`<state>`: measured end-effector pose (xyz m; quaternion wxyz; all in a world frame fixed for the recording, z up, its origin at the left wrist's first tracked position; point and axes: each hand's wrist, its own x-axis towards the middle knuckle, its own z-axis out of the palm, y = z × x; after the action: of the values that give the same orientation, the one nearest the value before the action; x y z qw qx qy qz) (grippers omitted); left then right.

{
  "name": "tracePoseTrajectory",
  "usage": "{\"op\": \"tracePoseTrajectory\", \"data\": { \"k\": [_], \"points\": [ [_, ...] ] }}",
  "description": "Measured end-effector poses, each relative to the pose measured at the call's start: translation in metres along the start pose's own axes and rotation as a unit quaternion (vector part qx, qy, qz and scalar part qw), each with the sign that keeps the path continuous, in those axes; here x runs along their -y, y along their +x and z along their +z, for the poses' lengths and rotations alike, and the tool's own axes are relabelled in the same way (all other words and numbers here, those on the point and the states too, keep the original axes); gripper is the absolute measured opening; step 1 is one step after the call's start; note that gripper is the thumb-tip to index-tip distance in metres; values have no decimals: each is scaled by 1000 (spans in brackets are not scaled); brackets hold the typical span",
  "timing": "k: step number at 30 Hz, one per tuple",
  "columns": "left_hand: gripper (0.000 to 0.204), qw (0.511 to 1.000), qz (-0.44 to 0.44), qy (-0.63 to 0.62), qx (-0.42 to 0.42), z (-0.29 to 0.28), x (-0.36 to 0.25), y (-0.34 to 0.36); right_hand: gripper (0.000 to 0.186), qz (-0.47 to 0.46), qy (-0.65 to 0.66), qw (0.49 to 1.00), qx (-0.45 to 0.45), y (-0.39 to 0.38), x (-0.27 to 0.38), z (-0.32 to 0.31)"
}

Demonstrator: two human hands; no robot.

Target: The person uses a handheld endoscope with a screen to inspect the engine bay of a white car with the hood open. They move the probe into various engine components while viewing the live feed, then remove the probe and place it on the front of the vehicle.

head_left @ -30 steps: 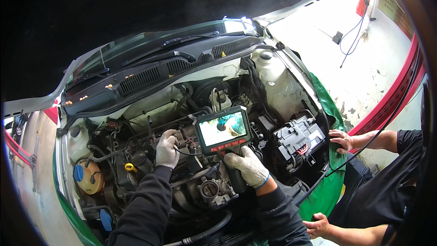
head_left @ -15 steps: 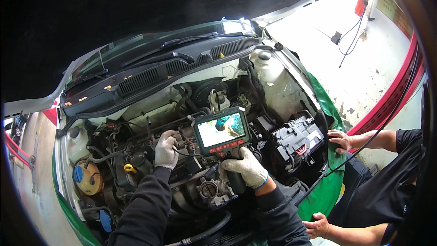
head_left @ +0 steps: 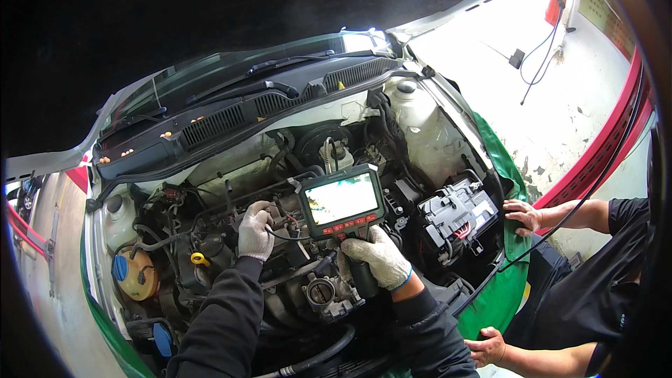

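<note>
In my gloved right hand is the dark grip of a handheld borescope, held upright over the engine. Its screen glows mostly white with patches of teal and yellow, above a row of red buttons. My left hand, also in a white knit glove, is closed by the engine top, left of the screen. From its fingers a thin black probe cable runs toward the borescope. The cable's tip is hidden. Below the borescope sits a round metal throttle body.
The raised hood hangs overhead. A yellow dipstick loop and a coolant tank lie left; a battery lies right. A co-worker's hand rests on the green fender cover, with the other hand lower down.
The picture on the screen has changed: a dark round spot and teal shape gave way to a mostly white view. Both my hands stay almost where they were.
</note>
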<state>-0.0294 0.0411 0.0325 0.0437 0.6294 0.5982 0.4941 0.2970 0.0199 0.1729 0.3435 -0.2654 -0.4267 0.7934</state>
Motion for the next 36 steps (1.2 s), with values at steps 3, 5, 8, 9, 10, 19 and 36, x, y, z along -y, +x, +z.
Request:
{"op": "tracePoseTrajectory", "data": {
  "k": [3,5,8,9,10,19,36],
  "points": [
    [28,1000,7,15,5,-1,1,0,36,2,-6,1000,-6,1,1,1],
    [27,1000,12,28,5,-1,1,0,36,-1,-8,1000,-5,1,1,2],
    [23,999,18,44,4,-2,-1,0,37,1,-9,1000,-3,0,2,1],
    [21,998,27,58,5,-3,-2,0,37,4,-6,1000,0,0,2,1],
    [19,997,32,68,5,-3,-2,0,37,1,-12,1000,0,0,2,1],
    [8,998,-14,53,12,-3,-4,1,43,-1,6,1000,7,-1,2,2],
    [14,998,33,59,0,-3,-3,2,50,-2,18,1000,14,2,-2,-1]
  ]
}}
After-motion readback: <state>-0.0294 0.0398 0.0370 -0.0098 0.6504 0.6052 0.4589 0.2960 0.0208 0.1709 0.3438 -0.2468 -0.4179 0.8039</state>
